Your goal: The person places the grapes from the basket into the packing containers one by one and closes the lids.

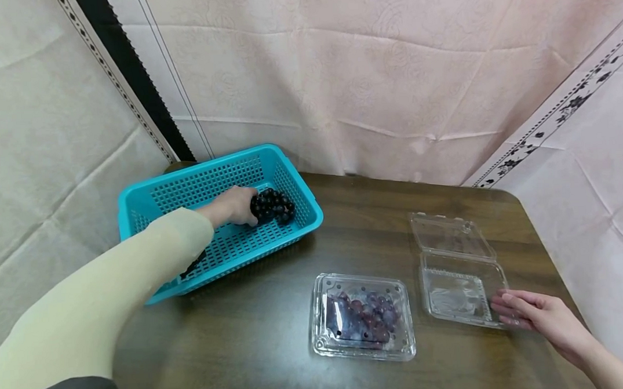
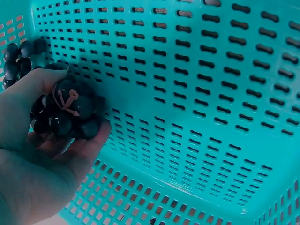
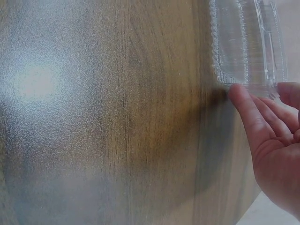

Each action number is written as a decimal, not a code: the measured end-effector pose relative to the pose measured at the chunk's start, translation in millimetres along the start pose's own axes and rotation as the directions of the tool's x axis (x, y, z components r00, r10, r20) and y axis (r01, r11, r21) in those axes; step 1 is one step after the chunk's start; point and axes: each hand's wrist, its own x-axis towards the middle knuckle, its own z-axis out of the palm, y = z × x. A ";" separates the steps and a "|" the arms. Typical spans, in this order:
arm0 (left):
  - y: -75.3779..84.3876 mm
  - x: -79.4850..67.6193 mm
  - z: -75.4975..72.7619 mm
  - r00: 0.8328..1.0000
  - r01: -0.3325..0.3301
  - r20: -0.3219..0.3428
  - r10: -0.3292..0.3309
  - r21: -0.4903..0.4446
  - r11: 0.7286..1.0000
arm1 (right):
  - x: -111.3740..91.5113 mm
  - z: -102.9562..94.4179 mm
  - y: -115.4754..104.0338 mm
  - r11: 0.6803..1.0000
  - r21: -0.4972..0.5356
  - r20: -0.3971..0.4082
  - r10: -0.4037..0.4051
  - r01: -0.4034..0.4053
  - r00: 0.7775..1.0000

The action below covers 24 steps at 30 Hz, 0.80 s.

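Inside the blue plastic basket (image 1: 312, 215), my left hand (image 1: 235, 206) grips a bunch of dark grapes (image 1: 273, 206). In the left wrist view, thumb and fingers curl round these grapes (image 2: 70, 117), and a pinkish stem pokes out between them. Over at the right, an open clear plastic box (image 1: 455, 319) has its lid tipped back, away from me. My right hand (image 1: 543, 318) holds that box by its near right corner, with the thumb by the rim and the fingers against the outside wall. The right wrist view shows fingertips right at the box's edge (image 3: 251, 86).
A closed clear box (image 1: 364, 352) of reddish-purple grapes stands mid-table. More dark fruit (image 1: 193, 264) shows in the basket beside my left sleeve. Pale cloth (image 1: 364, 82) hangs behind the brown wooden table (image 1: 234, 343), whose rounded edge lies beyond the open box.
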 end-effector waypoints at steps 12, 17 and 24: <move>-7.5 -5.9 -24.1 0.986 0.045 0.164 -0.011 -0.208 0.977 | -0.1 1.4 -0.5 1.000 0.014 -0.008 -0.025 0.025 1.000; -11.7 -13.2 -31.3 0.973 0.087 0.231 0.004 -0.384 0.919 | -0.2 1.4 -0.1 0.999 0.009 -0.011 -0.035 0.035 0.999; -16.9 -21.9 -33.8 0.959 0.123 0.279 0.042 -0.549 0.827 | -0.5 2.9 0.0 1.000 0.003 -0.010 -0.029 0.029 1.000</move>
